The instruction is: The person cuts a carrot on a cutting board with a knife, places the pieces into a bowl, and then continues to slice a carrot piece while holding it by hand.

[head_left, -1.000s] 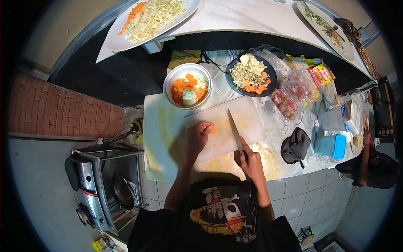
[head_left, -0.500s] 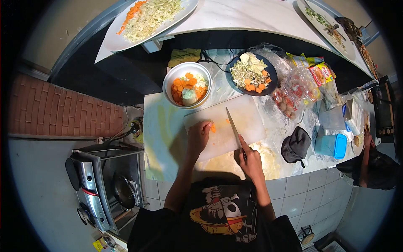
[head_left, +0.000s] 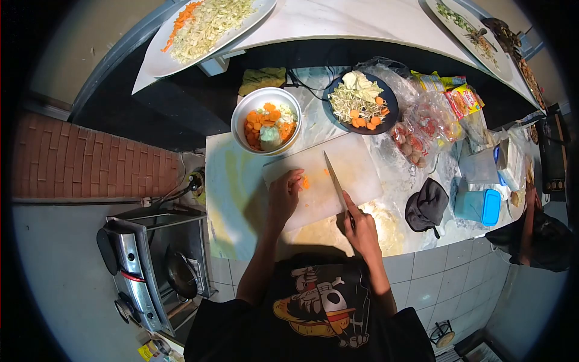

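Right hand (head_left: 360,229) grips the knife (head_left: 335,181), tip angled forward-left, with carrot (head_left: 305,183) beyond its left side, beside the curled left hand (head_left: 286,190), whose hold I can't tell.

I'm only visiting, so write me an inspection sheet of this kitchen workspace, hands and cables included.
Surface: table, pale, with yellowish patches.
Job's things: cutting board bearing orange pieces; knife; bowl of carrot slices and other food.
Clutter: dark cap, plastic bags, blue-lidded container, all right of the board.
Hands: left hand beside the orange pieces; right hand gripping the knife handle.
Cables: dark cable between bowl and dark plate.
Surroundings: stove at left; another person's arm far right.
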Demonstrator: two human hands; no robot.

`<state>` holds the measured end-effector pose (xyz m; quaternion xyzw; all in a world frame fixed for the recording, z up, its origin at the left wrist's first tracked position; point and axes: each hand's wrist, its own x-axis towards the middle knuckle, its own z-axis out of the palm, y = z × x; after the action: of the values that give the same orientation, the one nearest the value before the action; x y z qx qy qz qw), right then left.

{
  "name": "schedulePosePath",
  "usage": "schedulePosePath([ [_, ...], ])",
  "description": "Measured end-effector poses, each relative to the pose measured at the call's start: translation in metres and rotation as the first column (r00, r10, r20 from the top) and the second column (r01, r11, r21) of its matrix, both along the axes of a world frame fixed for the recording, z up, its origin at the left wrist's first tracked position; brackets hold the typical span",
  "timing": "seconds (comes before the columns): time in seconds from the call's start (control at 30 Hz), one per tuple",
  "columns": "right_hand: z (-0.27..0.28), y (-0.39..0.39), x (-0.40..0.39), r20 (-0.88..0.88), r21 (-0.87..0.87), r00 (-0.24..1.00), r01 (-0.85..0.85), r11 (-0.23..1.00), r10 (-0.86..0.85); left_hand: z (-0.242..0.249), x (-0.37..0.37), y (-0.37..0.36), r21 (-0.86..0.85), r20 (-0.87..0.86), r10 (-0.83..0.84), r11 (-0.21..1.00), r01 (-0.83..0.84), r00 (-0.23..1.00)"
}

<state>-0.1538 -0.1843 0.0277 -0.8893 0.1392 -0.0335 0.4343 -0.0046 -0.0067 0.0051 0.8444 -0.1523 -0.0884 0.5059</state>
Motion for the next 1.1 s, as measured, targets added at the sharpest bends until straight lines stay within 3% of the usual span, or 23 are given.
schedulePosePath([
  [0.3,0.001,-0.001,0.000,-0.005,0.002,1.000,-0.005,1.000,0.005,0.010,-0.002,0.000,0.052,-0.018,0.017,0.999,-0.016,1.000],
  [0.4,-0.001,-0.001,0.000,-0.026,0.001,1.000,-0.001,1.000,0.001,0.006,0.000,0.001,0.084,0.126,-0.016,0.996,0.005,0.992],
  [0.47,-0.001,-0.001,-0.001,-0.013,0.006,1.000,0.004,1.000,-0.004,0.005,0.001,0.003,0.154,0.019,-0.006,0.988,0.003,1.000],
  [0.6,0.000,-0.001,-0.001,-0.024,0.005,1.000,0.004,1.000,-0.004,0.013,0.000,0.000,0.118,-0.008,0.025,0.993,-0.024,1.000],
  [0.67,0.000,-0.001,0.000,-0.016,0.003,1.000,0.001,1.000,-0.001,0.008,0.000,0.000,0.084,0.104,0.013,0.996,-0.022,0.995],
  [0.77,-0.003,-0.001,0.000,-0.024,-0.004,1.000,-0.010,1.000,0.010,0.011,-0.001,-0.008,-0.003,0.081,0.034,0.999,-0.034,0.996],
  [0.87,-0.004,-0.001,0.002,-0.005,0.001,1.000,-0.016,1.000,0.016,0.002,-0.002,-0.019,0.055,0.210,-0.021,0.998,0.010,0.977],
  [0.97,-0.002,-0.001,0.002,-0.020,0.002,0.999,-0.026,1.000,0.026,-0.003,-0.002,-0.033,0.093,0.224,-0.033,0.996,0.012,0.974],
  [1.1,-0.001,-0.002,0.001,-0.050,-0.013,0.998,-0.050,0.999,0.049,-0.015,-0.002,-0.045,0.051,0.102,0.015,0.998,-0.021,0.995],
])
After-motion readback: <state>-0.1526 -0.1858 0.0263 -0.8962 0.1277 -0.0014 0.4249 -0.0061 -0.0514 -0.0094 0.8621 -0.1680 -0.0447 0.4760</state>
